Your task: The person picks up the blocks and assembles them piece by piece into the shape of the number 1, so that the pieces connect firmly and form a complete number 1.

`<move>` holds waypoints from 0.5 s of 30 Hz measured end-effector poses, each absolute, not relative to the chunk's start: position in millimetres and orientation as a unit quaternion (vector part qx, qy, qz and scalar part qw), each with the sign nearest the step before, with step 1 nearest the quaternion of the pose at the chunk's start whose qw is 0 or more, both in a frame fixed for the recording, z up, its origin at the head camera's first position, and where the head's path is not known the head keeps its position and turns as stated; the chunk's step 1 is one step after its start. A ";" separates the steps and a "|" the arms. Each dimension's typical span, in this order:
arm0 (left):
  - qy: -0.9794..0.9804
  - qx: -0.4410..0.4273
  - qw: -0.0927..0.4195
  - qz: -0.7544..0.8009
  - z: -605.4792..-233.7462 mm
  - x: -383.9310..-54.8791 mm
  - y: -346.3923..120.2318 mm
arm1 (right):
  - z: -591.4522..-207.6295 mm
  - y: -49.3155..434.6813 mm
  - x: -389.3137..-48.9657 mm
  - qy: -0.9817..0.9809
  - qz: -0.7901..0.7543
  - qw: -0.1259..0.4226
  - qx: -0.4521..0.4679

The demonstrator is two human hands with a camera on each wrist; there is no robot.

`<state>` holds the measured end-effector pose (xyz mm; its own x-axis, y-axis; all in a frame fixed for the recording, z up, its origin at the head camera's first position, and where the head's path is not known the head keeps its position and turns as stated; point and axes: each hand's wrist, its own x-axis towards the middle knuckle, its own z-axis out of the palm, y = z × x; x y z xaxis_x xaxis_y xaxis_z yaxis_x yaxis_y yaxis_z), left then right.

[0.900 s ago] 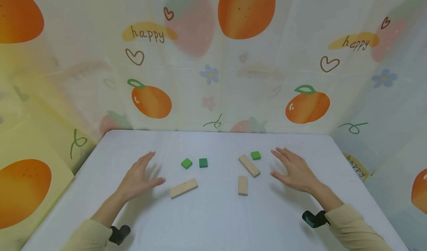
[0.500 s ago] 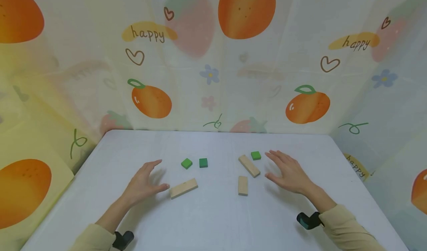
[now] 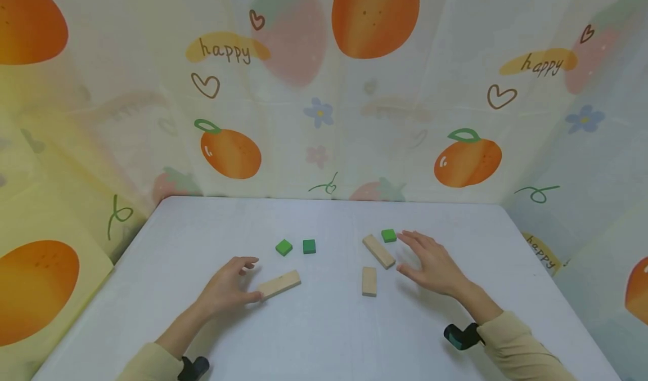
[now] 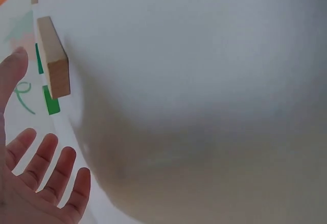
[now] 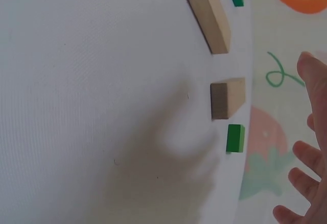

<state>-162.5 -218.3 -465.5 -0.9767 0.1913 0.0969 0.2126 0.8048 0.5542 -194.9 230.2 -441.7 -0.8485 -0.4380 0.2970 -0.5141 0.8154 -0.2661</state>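
My left hand (image 3: 225,288) holds nothing. In the head view its thumb tip overlaps the left end of a long wooden block (image 3: 281,283); the left wrist view shows spread fingers (image 4: 61,170) apart from that block (image 4: 53,60). Over the right side of the table, my right hand (image 3: 432,263) has loosely extended fingers and grips nothing. Its fingertips come close to a light green block (image 3: 388,235). Left of that hand lie a slanted wooden block (image 3: 378,251) and another wooden block (image 3: 369,281) pointing toward the front.
A light green block (image 3: 284,247) and a dark green block (image 3: 309,246) lie behind the left wooden block. Everything rests on a white table (image 3: 324,336). A patterned curtain (image 3: 354,144) hangs along the table's far edge.
My left hand has moved right and toward the front, up to the left wooden block, its fingers bending more. My right hand has shifted left toward the light green block. The blocks stay put.
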 end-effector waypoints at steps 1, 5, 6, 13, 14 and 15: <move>-0.950 -0.106 0.016 -0.294 -466.2 -162.3 -216.9 | -442.0 229.4 -194.6 -0.945 0.172 0.113 0.253; -0.951 -0.100 0.012 -0.292 -467.5 -160.8 -211.3 | -443.7 226.3 -194.3 -0.941 0.177 0.121 0.261; -0.951 -0.097 0.010 -0.292 -467.4 -160.4 -210.0 | -444.2 225.6 -194.2 -0.941 0.177 0.123 0.262; -0.954 -0.087 0.004 -0.285 -468.9 -158.6 -204.2 | -447.6 220.9 -193.5 -0.936 0.192 0.125 0.267; -0.955 -0.088 0.004 -0.285 -469.3 -158.4 -203.7 | -448.2 220.2 -193.3 -0.934 0.196 0.127 0.270; -0.955 -0.088 0.004 -0.285 -469.8 -158.3 -203.1 | -448.7 219.6 -193.1 -0.933 0.199 0.128 0.272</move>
